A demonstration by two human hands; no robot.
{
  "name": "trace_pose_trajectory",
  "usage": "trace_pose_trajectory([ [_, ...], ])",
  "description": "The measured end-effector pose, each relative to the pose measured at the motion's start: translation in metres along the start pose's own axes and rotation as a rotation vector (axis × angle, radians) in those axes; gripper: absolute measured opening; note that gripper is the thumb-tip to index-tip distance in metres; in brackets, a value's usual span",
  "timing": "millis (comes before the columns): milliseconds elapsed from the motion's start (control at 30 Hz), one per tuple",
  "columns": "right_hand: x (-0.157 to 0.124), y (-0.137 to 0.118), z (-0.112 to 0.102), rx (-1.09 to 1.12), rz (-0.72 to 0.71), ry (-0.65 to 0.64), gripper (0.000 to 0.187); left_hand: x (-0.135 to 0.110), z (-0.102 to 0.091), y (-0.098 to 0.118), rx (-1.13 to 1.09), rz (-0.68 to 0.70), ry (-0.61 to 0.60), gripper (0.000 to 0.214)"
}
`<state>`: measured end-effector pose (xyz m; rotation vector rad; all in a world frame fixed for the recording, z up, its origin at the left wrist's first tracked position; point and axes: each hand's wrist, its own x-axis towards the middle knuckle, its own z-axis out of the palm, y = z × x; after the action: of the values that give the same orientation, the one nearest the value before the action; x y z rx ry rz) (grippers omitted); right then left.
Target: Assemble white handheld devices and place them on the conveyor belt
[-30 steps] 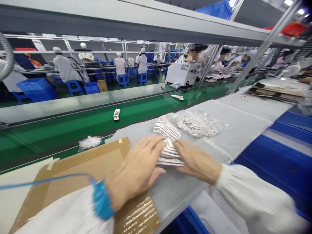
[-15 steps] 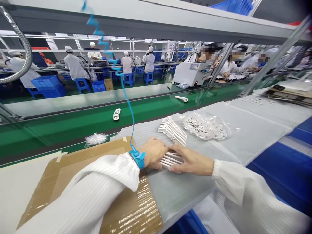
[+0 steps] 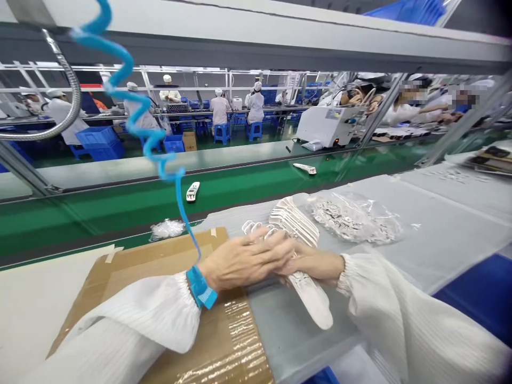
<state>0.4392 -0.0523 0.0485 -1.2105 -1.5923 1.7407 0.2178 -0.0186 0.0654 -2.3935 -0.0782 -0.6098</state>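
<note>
My left hand lies over my right hand at the middle of the grey bench mat. Together they close on a bunch of white plastic remote shells, whose lower ends stick out toward me and whose upper tips show above my fingers. A fanned row of more white shells lies just beyond my hands. A blue wrist strap with a coiled blue cord is on my left wrist.
A clear bag of small white parts lies right of the shells. A flattened cardboard box sits under my left arm. On the green conveyor lie two white remotes and a small plastic bag. People in white work behind.
My hands have gathered the flat stack of shells and lifted it off the mat, turning it lengthwise toward me. My left hand has slid over my right; the coiled cord has swung into view.
</note>
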Motion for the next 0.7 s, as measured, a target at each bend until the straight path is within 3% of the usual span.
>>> trace_pose_trajectory([
  [67, 0.013, -0.006, -0.001, -0.469, -0.024, 0.207, 0.027, -0.016, -0.006, -0.005, 0.014, -0.206, -0.026, 0.042],
  [133, 0.028, -0.011, -0.005, -0.913, 0.057, 0.426, 0.034, -0.036, -0.011, -0.011, 0.004, -0.455, -0.025, 0.044],
  [200, 0.042, -0.011, -0.007, -1.123, 0.172, 0.553, 0.041, -0.059, -0.016, -0.015, -0.01, -0.644, -0.042, 0.043],
  [400, 0.042, 0.013, -0.01, -1.208, 0.175, 0.538, 0.059, -0.137, -0.048, -0.002, -0.053, -0.859, -0.135, 0.04],
  [500, 0.035, 0.027, -0.011, -1.238, 0.144, 0.614, 0.054, -0.175, -0.064, 0.015, -0.06, -0.952, -0.157, 0.039],
  [567, 0.035, 0.032, -0.006, -1.253, 0.156, 0.689, 0.05, -0.195, -0.068, 0.025, -0.048, -1.016, -0.152, 0.035],
  [700, 0.037, 0.027, 0.001, -1.246, 0.161, 0.78, 0.062, -0.22, -0.065, 0.034, -0.074, -1.143, -0.114, 0.03],
])
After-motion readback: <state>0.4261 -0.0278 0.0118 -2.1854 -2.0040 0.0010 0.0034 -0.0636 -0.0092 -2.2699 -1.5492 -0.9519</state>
